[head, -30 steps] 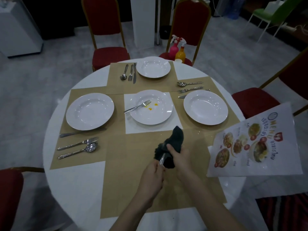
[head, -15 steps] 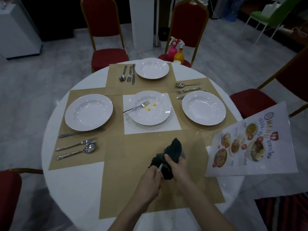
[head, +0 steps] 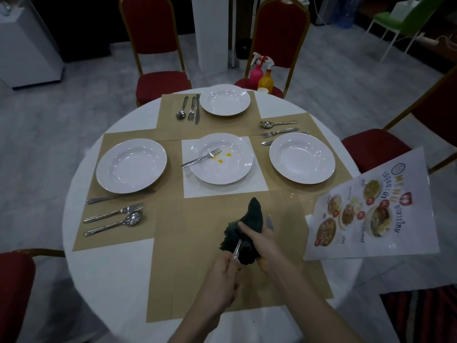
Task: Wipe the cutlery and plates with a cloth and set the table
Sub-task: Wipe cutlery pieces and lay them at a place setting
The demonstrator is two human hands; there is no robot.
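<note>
My left hand (head: 223, 271) grips the handle of a knife (head: 236, 250) over the near brown placemat. My right hand (head: 262, 246) squeezes a dark cloth (head: 254, 216) around its blade, and the metal tip sticks out on the cloth's right side. The middle plate (head: 222, 158) carries orange stains and a fork (head: 201, 158). White plates sit on the left (head: 131, 165), on the right (head: 301, 158) and at the far side (head: 224, 99). Each of these three has a spoon, a fork and a knife beside it: left set (head: 116, 216), far set (head: 189, 110), right set (head: 279, 131).
A printed menu sheet (head: 371, 211) hangs over the table's right edge. A pink and an orange spray bottle (head: 262, 75) and a paper cup (head: 262, 90) stand at the far rim. Red chairs (head: 160, 80) ring the round white table (head: 111, 268).
Both hands have shifted slightly toward me with the cloth and knife. The cloth has slid along the blade, and the knife's tip now shows beyond it.
</note>
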